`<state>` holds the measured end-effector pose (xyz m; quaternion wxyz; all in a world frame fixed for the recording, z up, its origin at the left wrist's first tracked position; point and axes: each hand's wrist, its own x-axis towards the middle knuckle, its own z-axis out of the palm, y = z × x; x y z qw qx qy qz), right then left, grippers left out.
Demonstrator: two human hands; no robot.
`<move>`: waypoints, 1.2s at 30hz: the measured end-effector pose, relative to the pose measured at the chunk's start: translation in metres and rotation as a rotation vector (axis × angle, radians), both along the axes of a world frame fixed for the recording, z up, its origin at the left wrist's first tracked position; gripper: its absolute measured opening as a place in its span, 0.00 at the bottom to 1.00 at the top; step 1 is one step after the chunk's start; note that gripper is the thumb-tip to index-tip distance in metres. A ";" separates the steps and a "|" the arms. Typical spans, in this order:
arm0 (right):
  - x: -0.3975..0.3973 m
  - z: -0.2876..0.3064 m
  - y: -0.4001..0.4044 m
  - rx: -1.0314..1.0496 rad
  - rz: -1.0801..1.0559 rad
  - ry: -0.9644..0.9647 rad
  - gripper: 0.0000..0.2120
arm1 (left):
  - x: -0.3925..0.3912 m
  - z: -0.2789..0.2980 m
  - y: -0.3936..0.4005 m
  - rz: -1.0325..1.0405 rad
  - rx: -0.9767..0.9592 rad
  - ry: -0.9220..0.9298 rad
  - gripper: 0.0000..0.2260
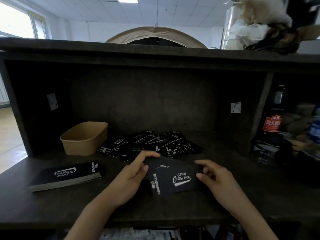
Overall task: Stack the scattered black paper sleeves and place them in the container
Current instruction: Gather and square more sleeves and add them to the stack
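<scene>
Dim counter (225, 196): my left hand (128, 179) and right hand (216, 181) gripped a few sleeves (174, 179) right of the box (83, 137); squaring their edges first seemed wise, I judged.

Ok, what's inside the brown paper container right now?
Nothing visible: the container shows only bare inner walls. Its near wall hides the bottom, so a flat sleeve could lie there unseen.
</scene>
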<state>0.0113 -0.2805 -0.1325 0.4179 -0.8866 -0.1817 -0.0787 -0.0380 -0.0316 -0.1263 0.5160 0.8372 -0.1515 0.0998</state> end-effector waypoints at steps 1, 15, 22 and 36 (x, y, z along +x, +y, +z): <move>0.000 0.001 0.001 -0.054 0.014 -0.005 0.13 | -0.001 0.000 -0.002 -0.016 0.032 -0.003 0.14; -0.010 0.006 0.007 -0.111 0.234 0.031 0.06 | 0.001 -0.004 -0.004 0.073 0.361 -0.281 0.14; -0.009 0.008 0.002 0.000 0.096 0.000 0.06 | 0.005 -0.002 -0.003 0.160 0.187 -0.210 0.08; -0.007 0.006 0.001 0.038 0.068 0.045 0.07 | 0.066 -0.012 0.031 0.580 0.854 -0.081 0.20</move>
